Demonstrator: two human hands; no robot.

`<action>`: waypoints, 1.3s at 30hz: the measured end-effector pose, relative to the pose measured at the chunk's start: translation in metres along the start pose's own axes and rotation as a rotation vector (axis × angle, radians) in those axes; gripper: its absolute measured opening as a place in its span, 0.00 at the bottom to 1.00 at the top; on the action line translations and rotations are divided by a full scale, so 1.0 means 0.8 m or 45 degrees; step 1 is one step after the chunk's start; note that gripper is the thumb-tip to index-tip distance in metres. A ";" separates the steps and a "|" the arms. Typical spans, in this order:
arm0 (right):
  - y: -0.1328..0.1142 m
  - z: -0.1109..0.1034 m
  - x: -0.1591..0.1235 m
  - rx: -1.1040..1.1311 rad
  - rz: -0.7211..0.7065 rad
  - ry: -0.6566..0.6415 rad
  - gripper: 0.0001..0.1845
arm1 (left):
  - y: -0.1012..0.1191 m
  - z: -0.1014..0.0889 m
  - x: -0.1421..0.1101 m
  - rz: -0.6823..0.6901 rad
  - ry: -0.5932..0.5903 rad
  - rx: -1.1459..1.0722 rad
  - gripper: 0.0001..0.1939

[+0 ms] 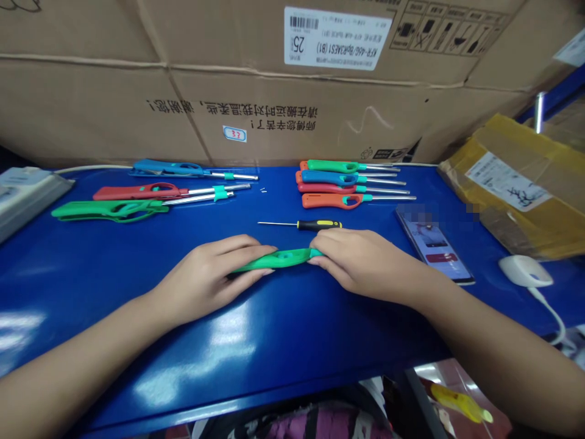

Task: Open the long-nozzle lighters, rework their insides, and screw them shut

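Between my two hands lies a green long-necked lighter (284, 259), held level just above or on the blue table. My left hand (218, 268) is closed round its handle end. At the other end, my right hand (361, 259) grips it where the turquoise collar starts, hiding the metal tube. Right behind it lies a screwdriver (320, 225) with a black and yellow handle, its shaft pointing left. Several lighters are stacked at the back right, an orange one (326, 200) in front. At the back left are a blue lighter (167, 167), a red lighter (137, 192) and a green lighter (100, 210).
A large cardboard box (256, 103) walls off the back of the blue table (201, 360). On the right are a phone (450, 265), a taped carton (539, 158) and a white corded device (525, 269). A white power strip (22, 189) sits at the far left.
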State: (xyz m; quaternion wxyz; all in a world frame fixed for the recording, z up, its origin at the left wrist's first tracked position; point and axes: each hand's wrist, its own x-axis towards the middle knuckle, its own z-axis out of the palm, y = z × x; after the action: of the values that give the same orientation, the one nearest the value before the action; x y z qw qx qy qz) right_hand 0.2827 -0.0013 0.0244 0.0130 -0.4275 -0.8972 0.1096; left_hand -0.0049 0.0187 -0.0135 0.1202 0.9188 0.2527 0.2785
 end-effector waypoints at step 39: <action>-0.006 0.024 0.009 0.011 -0.422 0.365 0.20 | 0.035 0.003 -0.002 -0.103 0.019 -0.005 0.15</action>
State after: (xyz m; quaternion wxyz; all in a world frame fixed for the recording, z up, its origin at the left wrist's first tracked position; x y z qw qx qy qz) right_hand 0.2722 -0.0020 0.0062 0.1602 -0.2853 -0.9437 0.0479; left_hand 0.0064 -0.0063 -0.0061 0.1313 0.9054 0.2901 0.2808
